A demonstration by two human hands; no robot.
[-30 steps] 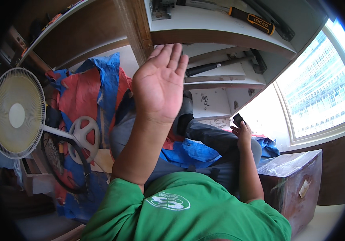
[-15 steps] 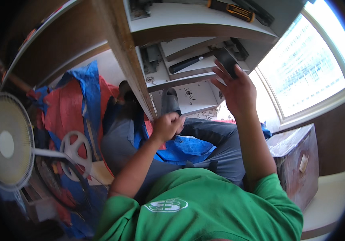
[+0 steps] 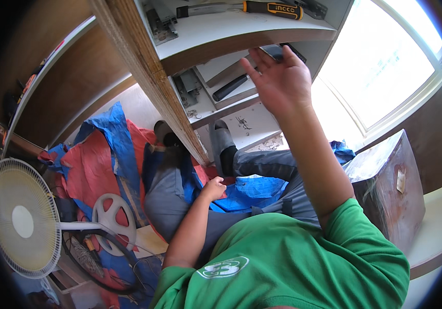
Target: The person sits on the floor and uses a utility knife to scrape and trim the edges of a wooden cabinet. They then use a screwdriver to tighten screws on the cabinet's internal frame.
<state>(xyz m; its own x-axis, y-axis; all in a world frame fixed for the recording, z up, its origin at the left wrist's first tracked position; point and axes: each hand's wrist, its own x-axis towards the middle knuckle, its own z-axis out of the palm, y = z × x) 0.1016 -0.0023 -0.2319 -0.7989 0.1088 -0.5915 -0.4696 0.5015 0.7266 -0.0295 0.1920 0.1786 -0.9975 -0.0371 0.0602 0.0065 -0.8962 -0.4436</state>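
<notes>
My right hand [image 3: 287, 85] is raised at the mouth of the middle shelf, palm toward me. Between its thumb and fingers shows a dark flat piece [image 3: 271, 52], partly hidden by the fingers and the shelf edge above. Just left of that hand, a black-handled tool [image 3: 230, 87] lies in the same shelf. Low over my lap, my left hand [image 3: 214, 189] is loosely curled; its inside is hidden, so I cannot make out whether it holds anything. A blue and red tarp [image 3: 254, 193] lies beyond it.
A chisel with a black and yellow handle [image 3: 272, 9] lies on the upper shelf [image 3: 216, 38]. A wooden upright [image 3: 154, 77] borders the shelves. At left stands a white fan [image 3: 22, 221]; at right, a worn box [image 3: 396, 185] below the window [image 3: 375, 67].
My right hand has moved up and left to the shelf opening with the dark flat piece. My left hand has lowered toward my lap. The view has shifted slightly.
</notes>
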